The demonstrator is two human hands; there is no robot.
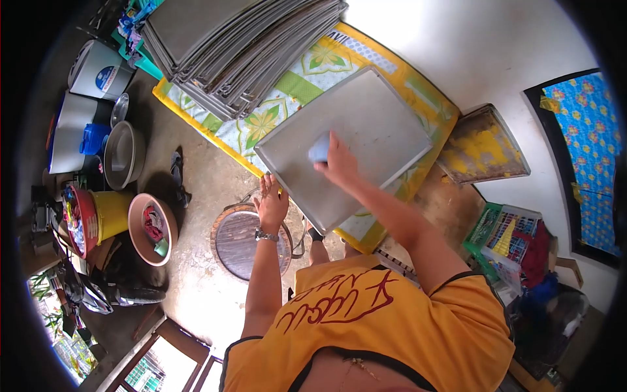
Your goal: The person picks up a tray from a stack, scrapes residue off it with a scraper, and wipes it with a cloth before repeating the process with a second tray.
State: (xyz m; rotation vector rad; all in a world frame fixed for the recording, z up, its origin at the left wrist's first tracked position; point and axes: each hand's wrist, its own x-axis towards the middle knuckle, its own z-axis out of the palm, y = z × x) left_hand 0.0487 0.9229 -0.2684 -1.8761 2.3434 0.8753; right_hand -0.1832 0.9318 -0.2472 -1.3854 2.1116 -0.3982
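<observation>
A grey metal tray [372,117] lies on a table with a yellow, green and white patterned cloth [268,124]. My right hand [339,162] is over the tray's middle, its fingers closed on a blurred light-blue cloth [319,149] against the tray's surface. At the tray's left edge is my left hand [270,202], fingers spread near the rim and holding nothing; a watch is on that wrist. Behind the tray, a tall stack of similar metal trays [241,49] stands on the same table.
A round-topped stool [251,242] stands below my left hand. On the floor at left are a pink basin [152,228], a yellow bucket [110,214] and large metal pots [72,130]. A yellow-stained tray [484,147] leans on the wall; baskets [509,235] sit at right.
</observation>
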